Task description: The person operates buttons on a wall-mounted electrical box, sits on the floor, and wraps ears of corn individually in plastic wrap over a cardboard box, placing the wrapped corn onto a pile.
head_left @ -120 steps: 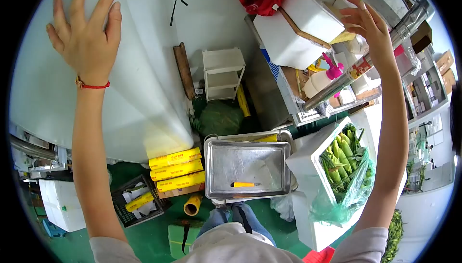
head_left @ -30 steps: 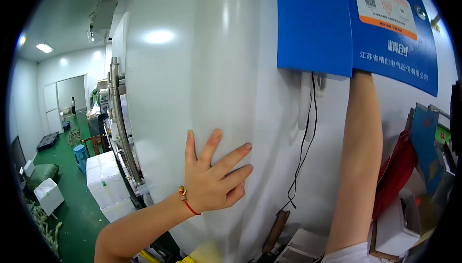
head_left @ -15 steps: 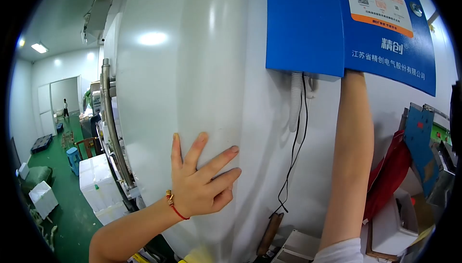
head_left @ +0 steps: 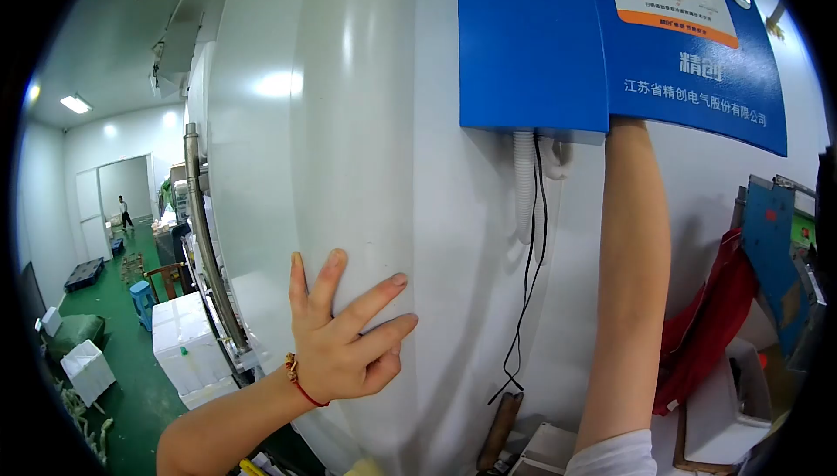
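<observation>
My left hand (head_left: 353,336) lies on a curved, glossy white panel (head_left: 353,153), fingers spread and nothing held. Around that wrist is a red string bracelet with gold beads (head_left: 292,368). Higher up on the right, a blue metal box (head_left: 532,49) is fixed to the white wall, its blue door (head_left: 689,119) swung out. My right forearm (head_left: 632,284) reaches up behind the door; the hand itself is hidden there. Below the box hang a white corrugated conduit (head_left: 524,188) and thin black wires (head_left: 523,319).
At lower right are a red cloth (head_left: 711,328), a white bin (head_left: 728,415) and a blue board (head_left: 772,275). A metal pipe (head_left: 202,232) runs down at left beside white foam boxes (head_left: 185,341). Far off, a person (head_left: 125,213) stands on the green floor.
The view has shifted slightly, so the blue box sits farther left and higher. My left hand stays spread on the panel, and my right arm still reaches behind the door.
</observation>
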`<state>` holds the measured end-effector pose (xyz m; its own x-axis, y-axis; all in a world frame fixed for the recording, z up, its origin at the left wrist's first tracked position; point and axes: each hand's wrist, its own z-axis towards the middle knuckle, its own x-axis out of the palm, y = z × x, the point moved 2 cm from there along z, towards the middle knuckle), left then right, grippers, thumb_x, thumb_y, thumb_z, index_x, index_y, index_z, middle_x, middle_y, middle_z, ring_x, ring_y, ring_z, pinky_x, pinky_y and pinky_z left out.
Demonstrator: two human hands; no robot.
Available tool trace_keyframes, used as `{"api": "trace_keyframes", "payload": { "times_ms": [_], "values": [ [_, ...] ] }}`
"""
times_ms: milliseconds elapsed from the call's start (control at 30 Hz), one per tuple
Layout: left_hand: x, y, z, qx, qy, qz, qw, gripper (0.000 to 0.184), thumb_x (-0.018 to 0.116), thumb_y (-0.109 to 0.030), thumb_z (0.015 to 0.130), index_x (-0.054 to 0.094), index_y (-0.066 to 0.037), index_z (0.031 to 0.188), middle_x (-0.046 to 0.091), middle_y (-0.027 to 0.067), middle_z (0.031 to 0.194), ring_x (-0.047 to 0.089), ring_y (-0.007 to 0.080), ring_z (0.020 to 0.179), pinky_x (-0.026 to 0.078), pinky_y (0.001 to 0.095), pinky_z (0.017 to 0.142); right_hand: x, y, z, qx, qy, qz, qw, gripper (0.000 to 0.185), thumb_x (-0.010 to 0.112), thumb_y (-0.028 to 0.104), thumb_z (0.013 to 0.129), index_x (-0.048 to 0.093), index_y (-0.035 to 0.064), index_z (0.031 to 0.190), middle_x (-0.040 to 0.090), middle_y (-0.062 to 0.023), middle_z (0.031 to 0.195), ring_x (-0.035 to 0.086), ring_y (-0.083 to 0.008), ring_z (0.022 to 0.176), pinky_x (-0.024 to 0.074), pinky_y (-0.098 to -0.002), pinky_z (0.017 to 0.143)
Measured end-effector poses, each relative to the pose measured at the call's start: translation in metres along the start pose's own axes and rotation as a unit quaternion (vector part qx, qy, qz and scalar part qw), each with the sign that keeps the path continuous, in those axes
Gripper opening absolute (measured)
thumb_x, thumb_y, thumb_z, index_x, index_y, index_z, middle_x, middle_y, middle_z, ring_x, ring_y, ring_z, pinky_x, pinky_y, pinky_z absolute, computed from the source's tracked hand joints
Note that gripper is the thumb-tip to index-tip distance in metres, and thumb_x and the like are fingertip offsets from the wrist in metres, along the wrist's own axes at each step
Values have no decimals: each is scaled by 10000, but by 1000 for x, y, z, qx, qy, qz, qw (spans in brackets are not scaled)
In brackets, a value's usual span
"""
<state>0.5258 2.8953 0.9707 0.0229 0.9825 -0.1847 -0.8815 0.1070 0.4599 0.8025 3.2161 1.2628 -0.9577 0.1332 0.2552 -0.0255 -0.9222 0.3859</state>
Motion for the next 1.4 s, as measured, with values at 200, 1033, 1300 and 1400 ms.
{"api": "trace_keyframes", "payload": {
  "times_ms": [200,1033,1300,1400],
  "values": [
    [0,0,1,0,-1,0,1000,291,578,-133,621,748,-225,839,591,38,1257,232,441,1394,76,636,1114,2,-1,-4,-3,1,-5,1000,308,537,214,880,619,-27,1054,634,-201,1019,594,-334,984,450,-393,880],
    [-3,0,2,12,49,20,999,275,571,-119,652,742,-163,863,554,131,1293,189,502,1383,102,621,1114,-5,-1,-32,-68,-26,22,997,340,538,257,870,659,-51,953,676,-230,883,645,-394,868,485,-418,809],
    [1,0,-3,20,79,95,992,288,473,-249,857,736,-134,867,499,176,1322,196,553,1347,124,617,1108,-27,-2,-141,-102,-148,99,979,280,504,191,942,635,-4,1095,667,-96,904,598,-203,835,466,-328,797],
    [2,-1,-2,32,77,99,992,366,408,-326,960,663,-95,834,442,187,1387,133,517,1396,116,589,1111,-12,-19,-169,-237,-263,96,930,213,505,145,932,666,21,995,673,-180,809,663,-294,736,499,-370,674]
  ]
}}
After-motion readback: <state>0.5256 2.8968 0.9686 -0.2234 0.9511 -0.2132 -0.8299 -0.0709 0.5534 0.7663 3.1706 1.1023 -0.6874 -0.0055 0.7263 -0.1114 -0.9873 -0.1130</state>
